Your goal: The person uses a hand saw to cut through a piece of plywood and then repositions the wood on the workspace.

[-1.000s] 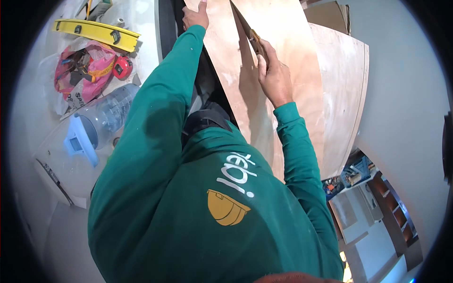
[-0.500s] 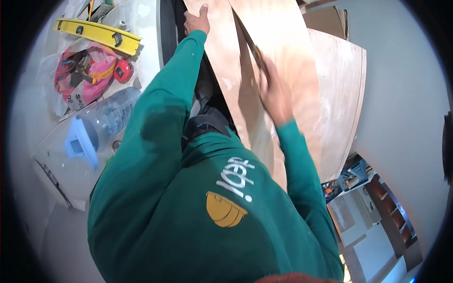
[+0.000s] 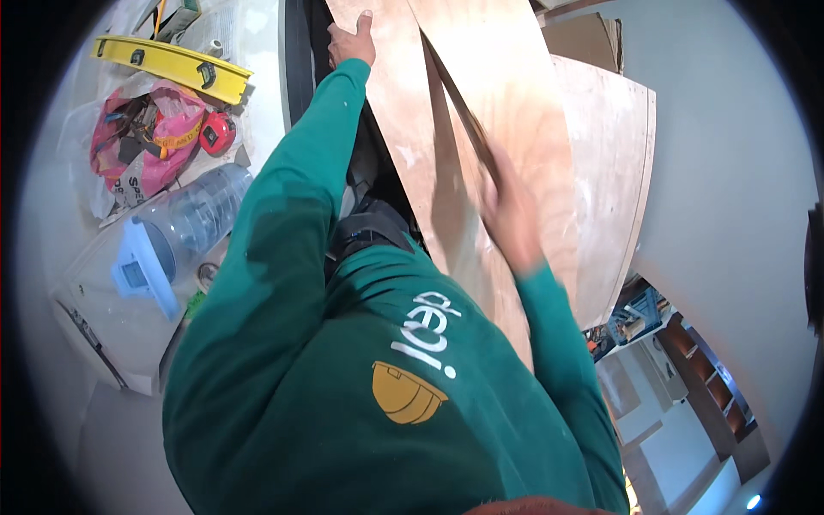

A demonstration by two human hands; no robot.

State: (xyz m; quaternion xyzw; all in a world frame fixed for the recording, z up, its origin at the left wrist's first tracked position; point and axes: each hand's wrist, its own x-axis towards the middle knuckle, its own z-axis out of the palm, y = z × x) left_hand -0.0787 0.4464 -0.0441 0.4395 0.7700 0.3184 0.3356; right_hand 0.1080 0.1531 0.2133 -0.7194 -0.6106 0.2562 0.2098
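A pale plywood sheet (image 3: 528,94) takes up the upper middle of the view, sloping from the top edge toward the person's body, with a long dark shadow on its face. To its right, partly covered by it, is a second plywood panel (image 3: 611,163), broad and lighter. On the left, a white table (image 3: 262,51) carries a loose spread of gear. The largest item on that side is a big clear bottle (image 3: 204,206) lying over, with a light-blue handle piece at its near end. Above it sits a pink bag (image 3: 163,172), open and stuffed with tools (too jumbled to tell one from another). Farther up, a yellow spirit level (image 3: 167,65) lies slantwise.

A handsaw (image 3: 459,103) stands on edge over the plywood sheet, its narrow blade pointing up and to the left, away from the person. The right hand (image 3: 512,210) is wrapped around its handle, somewhat blurred. The left hand (image 3: 352,43) rests across the sheet's left edge, thumb raised and fingers past the border; whether they clench it underneath cannot be told. Smallest, a red tape measure (image 3: 217,134) lies just beside the bag.
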